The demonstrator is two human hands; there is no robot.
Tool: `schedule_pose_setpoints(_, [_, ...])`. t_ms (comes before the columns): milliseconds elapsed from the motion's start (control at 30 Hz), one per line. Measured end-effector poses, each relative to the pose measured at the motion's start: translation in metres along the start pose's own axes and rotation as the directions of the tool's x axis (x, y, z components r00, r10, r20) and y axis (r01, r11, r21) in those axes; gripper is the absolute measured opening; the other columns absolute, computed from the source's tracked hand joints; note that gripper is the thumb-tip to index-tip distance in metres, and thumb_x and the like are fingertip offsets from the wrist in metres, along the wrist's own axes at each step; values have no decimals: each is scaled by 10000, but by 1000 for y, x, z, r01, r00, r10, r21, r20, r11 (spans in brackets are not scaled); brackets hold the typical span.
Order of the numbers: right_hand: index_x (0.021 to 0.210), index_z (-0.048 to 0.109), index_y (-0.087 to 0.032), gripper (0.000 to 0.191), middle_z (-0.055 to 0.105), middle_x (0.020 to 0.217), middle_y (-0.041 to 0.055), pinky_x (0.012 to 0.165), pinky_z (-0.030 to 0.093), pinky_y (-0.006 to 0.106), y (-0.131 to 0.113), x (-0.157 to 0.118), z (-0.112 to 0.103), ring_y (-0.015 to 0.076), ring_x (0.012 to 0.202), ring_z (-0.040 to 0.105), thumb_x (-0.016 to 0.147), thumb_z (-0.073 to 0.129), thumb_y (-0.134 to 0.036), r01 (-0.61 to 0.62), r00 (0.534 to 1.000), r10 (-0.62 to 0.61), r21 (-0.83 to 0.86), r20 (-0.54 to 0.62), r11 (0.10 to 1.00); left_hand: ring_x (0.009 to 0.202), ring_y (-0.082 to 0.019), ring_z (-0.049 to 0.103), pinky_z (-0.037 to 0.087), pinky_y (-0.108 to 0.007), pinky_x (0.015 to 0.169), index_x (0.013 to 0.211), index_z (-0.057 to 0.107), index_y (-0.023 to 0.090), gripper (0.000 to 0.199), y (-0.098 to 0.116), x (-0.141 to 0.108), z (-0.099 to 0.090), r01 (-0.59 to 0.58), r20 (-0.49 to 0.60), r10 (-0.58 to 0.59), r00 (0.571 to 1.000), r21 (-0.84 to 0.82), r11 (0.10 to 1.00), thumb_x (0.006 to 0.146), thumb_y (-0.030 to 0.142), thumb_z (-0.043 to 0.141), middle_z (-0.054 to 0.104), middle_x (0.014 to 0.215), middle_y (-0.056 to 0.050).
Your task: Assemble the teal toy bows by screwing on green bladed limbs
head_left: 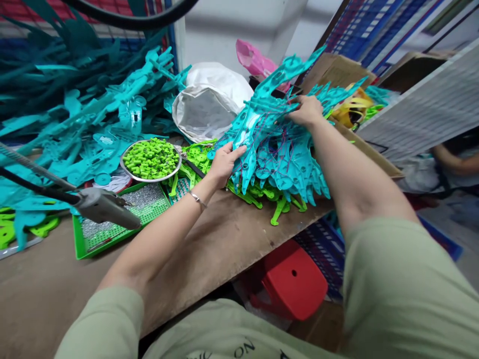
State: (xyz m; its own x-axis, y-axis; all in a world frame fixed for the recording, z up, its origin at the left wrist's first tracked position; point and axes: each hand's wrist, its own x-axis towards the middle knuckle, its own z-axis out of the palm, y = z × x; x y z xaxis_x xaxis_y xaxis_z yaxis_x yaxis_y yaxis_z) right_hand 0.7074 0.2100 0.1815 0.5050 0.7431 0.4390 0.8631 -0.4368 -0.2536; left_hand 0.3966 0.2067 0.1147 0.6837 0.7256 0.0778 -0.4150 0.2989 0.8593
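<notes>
A thick bundle of teal plastic parts [258, 129], tangled with thin purple strands, lies over lime green plastic parts [279, 204] at the right of the table. My left hand [224, 162] is closed on the near left edge of the bundle, its thumb lying on a long teal part and its other fingers partly hidden. At the bundle's far right, my right hand [307, 110] grips the teal parts from above, with its fingertips partly out of sight among them.
A bowl of small green pieces [129, 172] and a green tray of silvery bits [90, 249] stand at left. Behind them rises a large teal heap [90, 114]. A grey tool [108, 207] hangs over the tray. A white sack [220, 80] stands behind; a red stool [295, 279] is below.
</notes>
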Motion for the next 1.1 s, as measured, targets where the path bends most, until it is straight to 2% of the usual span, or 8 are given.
schedule_pose_setpoints(167, [1329,577,-58,428,647,1383,192,1023,468,365,-32,-4,-17,180,1167,635,903,586,-104,-69,997,73,244,-9,967,900,-182,738,592,-305,840,1088,698,134,201,36,-12,9,-66,30,62,998,127,990,917,225,646,772,887,-52])
schedule_pose_setpoints(300, [1522,307,-226,789,548,1539,108,919,536,370,-64,-35,-42,133,1101,674,782,476,-12,-60,985,-67,673,161,737,870,-186,724,585,-302,802,1072,715,157,212,53,-48,-4,-85,9,85,996,184,979,901,278,683,753,875,-55])
schedule_pose_setpoints(467, [1231,577,-301,661,714,1308,40,944,558,442,-88,-129,-58,198,1066,715,615,525,-67,-219,954,-93,874,286,434,678,-160,632,534,-268,621,952,742,190,320,58,-144,-52,46,-131,-8,991,294,955,785,455,805,726,818,-52])
schedule_pose_setpoints(633, [903,669,-313,260,756,831,6,759,609,438,-102,-250,-34,215,712,717,677,792,-279,-562,795,-108,792,597,237,577,-116,525,414,-214,504,1022,758,184,442,64,-264,-108,387,-305,-284,909,361,849,755,530,822,700,762,-33])
schedule_pose_setpoints(800, [896,683,-277,376,762,781,23,661,611,348,-122,-359,0,195,683,726,665,894,-487,-746,596,-180,622,783,238,674,-168,617,478,-246,575,1042,783,181,456,68,-360,-153,621,-411,-502,761,238,747,743,521,834,750,853,-80])
schedule_pose_setpoints(933, [922,717,-267,359,783,836,51,717,638,399,-128,-396,18,245,761,762,717,831,-538,-684,496,-283,570,821,455,642,-148,611,462,-219,562,1021,790,174,439,67,-393,-186,675,-351,-580,735,299,674,758,524,817,759,821,-63])
schedule_pose_setpoints(1000, [921,745,-278,302,791,856,59,730,637,436,-129,-391,23,279,779,763,752,784,-526,-500,543,-315,601,778,623,653,-151,619,478,-217,574,1068,788,194,428,69,-396,-198,661,-356,-557,751,419,623,794,523,784,773,856,-48])
schedule_pose_setpoints(1100, [911,741,-305,200,795,908,65,745,628,471,-138,-363,31,307,791,757,795,717,-467,-194,752,-295,627,589,755,996,-252,707,573,-315,853,1216,751,260,475,73,-395,-207,576,-441,-372,817,601,553,819,520,754,778,1158,-61])
